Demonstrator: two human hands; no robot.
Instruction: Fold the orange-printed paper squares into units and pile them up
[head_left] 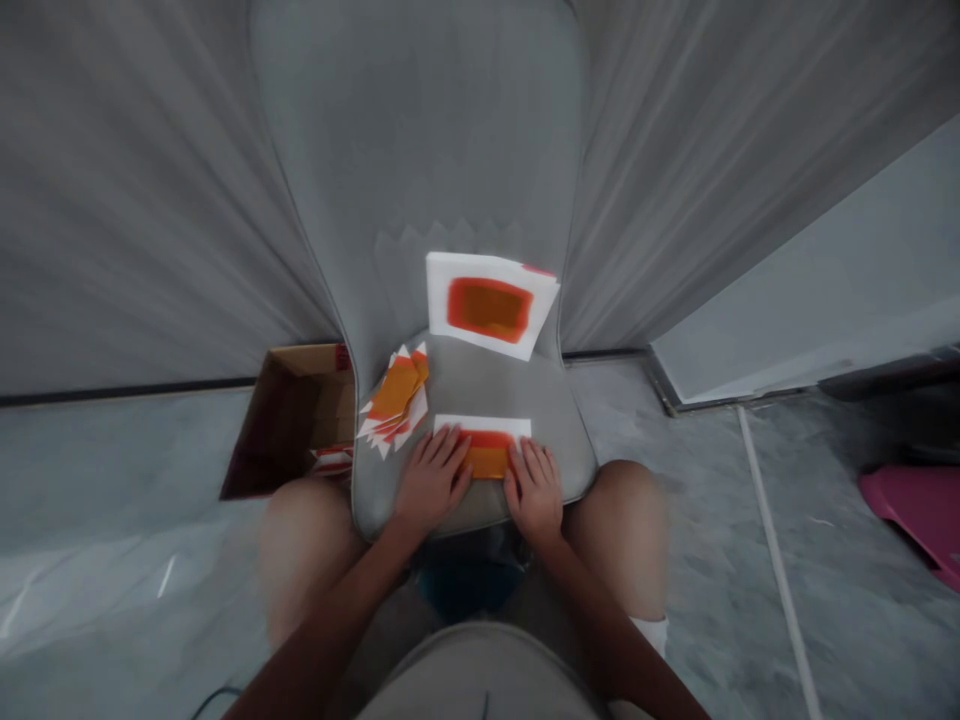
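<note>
A folded sheet of paper (pixel 489 455), white with a red and orange patch, lies at the front of the grey chair seat. My left hand (pixel 433 478) rests flat on its left end, fingers stretched out. On the right end lies my right hand (pixel 535 488), its fingers also extended. To the left is a small pile of folded papers (pixel 397 395) with pointed corners, orange, red and white. Behind, a stack of unfolded white sheets (pixel 487 305) with a red-orange patch leans against the chair's backrest.
The grey chair (pixel 420 120) stands against a grey curtain (pixel 135 180). On the floor to its left sits an open cardboard box (pixel 289 420) with some folded papers (pixel 332 458) inside. A pink object (pixel 919 515) is at the far right. My knees flank the seat.
</note>
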